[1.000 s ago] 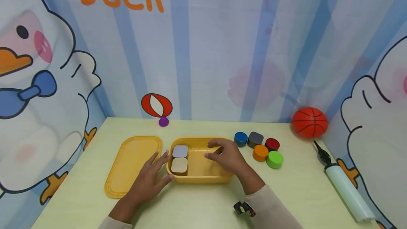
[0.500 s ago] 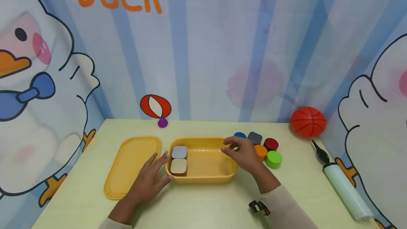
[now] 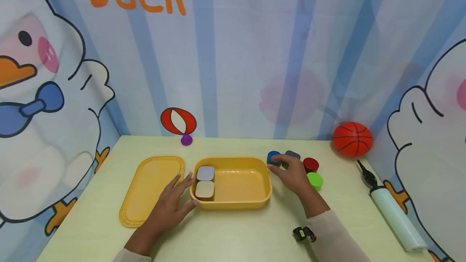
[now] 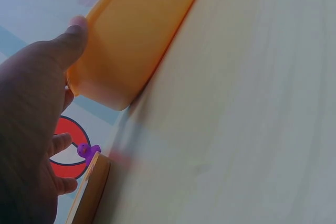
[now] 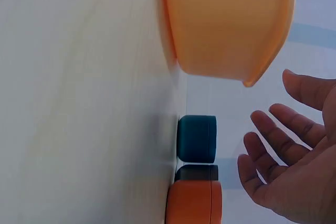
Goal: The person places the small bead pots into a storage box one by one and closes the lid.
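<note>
My left hand (image 3: 169, 205) touches the left end of a yellow rectangular box (image 3: 233, 205) with its thumb, fingers spread. Inside that box, at the left, sit a pale grey squarish small container (image 3: 205, 173) and a beige one (image 3: 205, 189). My right hand (image 3: 294, 175) holds nothing; it hovers just right of the box, over a cluster of small lidded containers, fingers loosely bent. Its fingertips overlap the blue round one (image 3: 273, 155) in the head view. In the right wrist view the fingers stand apart from the blue container (image 5: 197, 139) and the orange one (image 5: 191, 203).
Left of the box lies a yellow lid (image 3: 145, 193). Dark grey (image 3: 293, 154), dark red (image 3: 311, 164) and green (image 3: 315, 180) containers stand behind or beside the right hand. A purple toy duck (image 3: 187, 140), a basketball (image 3: 352, 140) and a hand pump (image 3: 397, 217) lie farther out.
My right hand has moved from above the box rightward to over the small containers, hiding the orange one in the head view. My left hand stays at the box's left end.
</note>
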Action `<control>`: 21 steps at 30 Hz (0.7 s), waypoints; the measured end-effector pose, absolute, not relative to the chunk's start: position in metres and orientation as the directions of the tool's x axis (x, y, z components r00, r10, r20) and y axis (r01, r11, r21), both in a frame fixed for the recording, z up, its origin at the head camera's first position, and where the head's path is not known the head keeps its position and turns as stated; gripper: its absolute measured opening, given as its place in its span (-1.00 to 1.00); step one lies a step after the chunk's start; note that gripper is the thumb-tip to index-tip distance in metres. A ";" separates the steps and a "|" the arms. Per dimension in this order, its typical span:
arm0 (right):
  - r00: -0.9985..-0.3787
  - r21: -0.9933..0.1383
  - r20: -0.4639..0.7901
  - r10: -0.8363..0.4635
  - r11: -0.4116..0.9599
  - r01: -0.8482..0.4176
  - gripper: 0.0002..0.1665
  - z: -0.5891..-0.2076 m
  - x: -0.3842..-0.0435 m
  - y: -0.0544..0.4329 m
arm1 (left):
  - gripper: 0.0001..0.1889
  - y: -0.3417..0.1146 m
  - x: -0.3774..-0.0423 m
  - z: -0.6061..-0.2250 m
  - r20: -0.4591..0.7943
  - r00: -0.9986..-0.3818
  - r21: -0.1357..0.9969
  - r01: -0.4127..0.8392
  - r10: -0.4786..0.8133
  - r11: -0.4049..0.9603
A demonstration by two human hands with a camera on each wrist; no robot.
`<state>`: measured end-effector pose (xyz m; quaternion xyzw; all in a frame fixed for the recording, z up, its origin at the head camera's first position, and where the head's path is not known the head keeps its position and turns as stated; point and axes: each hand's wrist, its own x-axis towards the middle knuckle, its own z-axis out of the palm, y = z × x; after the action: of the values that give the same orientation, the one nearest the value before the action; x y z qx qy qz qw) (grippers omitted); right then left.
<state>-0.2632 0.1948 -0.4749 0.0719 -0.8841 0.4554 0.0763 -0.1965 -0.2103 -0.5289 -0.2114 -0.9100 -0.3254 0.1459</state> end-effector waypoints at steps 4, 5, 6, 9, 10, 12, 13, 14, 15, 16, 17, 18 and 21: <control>-0.978 -0.784 0.207 -0.032 0.593 -0.186 -0.54 -0.476 -0.269 0.203 | -0.31 -0.210 -0.196 -0.528 0.398 -0.869 0.532 0.479 0.293 0.699; -0.979 -0.778 0.201 -0.025 0.603 -0.176 -0.54 -0.475 -0.271 0.205 | -0.31 -0.211 -0.196 -0.528 0.398 -0.869 0.531 0.480 0.294 0.699; -0.981 -0.777 0.191 -0.018 0.608 -0.163 -0.53 -0.475 -0.273 0.207 | -0.31 -0.211 -0.196 -0.529 0.398 -0.869 0.531 0.479 0.293 0.699; -0.989 -0.770 0.146 0.005 0.629 -0.110 -0.51 -0.474 -0.278 0.212 | -0.31 -0.211 -0.197 -0.530 0.398 -0.869 0.530 0.479 0.294 0.700; -0.991 -0.769 0.130 0.013 0.632 -0.093 -0.51 -0.474 -0.279 0.214 | -0.31 -0.211 -0.197 -0.531 0.397 -0.869 0.530 0.479 0.294 0.700; -0.994 -0.769 0.105 0.026 0.636 -0.064 -0.49 -0.473 -0.282 0.218 | -0.31 -0.211 -0.197 -0.531 0.396 -0.870 0.528 0.478 0.294 0.702; -0.995 -0.768 0.092 0.034 0.638 -0.049 -0.48 -0.472 -0.284 0.219 | -0.31 -0.211 -0.197 -0.531 0.395 -0.871 0.528 0.476 0.293 0.703; -0.996 -0.768 0.080 0.041 0.639 -0.036 -0.47 -0.471 -0.285 0.221 | -0.31 -0.211 -0.197 -0.531 0.395 -0.871 0.527 0.476 0.293 0.704; -0.997 -0.770 0.068 0.046 0.638 -0.024 -0.45 -0.470 -0.286 0.223 | -0.31 -0.211 -0.197 -0.531 0.394 -0.871 0.527 0.475 0.293 0.704; -0.997 -0.772 0.055 0.050 0.635 -0.011 -0.44 -0.468 -0.287 0.224 | -0.31 -0.211 -0.197 -0.530 0.393 -0.871 0.527 0.476 0.294 0.704; -0.998 -0.772 0.044 0.053 0.636 -0.001 -0.42 -0.466 -0.288 0.226 | -0.31 -0.211 -0.197 -0.530 0.394 -0.871 0.526 0.476 0.294 0.705; -0.998 -0.767 0.033 0.057 0.642 0.011 -0.41 -0.465 -0.289 0.228 | -0.31 -0.211 -0.197 -0.529 0.393 -0.871 0.526 0.475 0.294 0.705; -0.999 -0.758 0.003 0.054 0.652 0.033 -0.37 -0.463 -0.294 0.234 | -0.31 -0.210 -0.196 -0.528 0.391 -0.873 0.527 0.472 0.292 0.706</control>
<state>-0.2940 0.2340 -0.4627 -0.0239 -0.9087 0.4167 0.0128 -0.1963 -0.2103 -0.5284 -0.2094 -0.9129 -0.3209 0.1403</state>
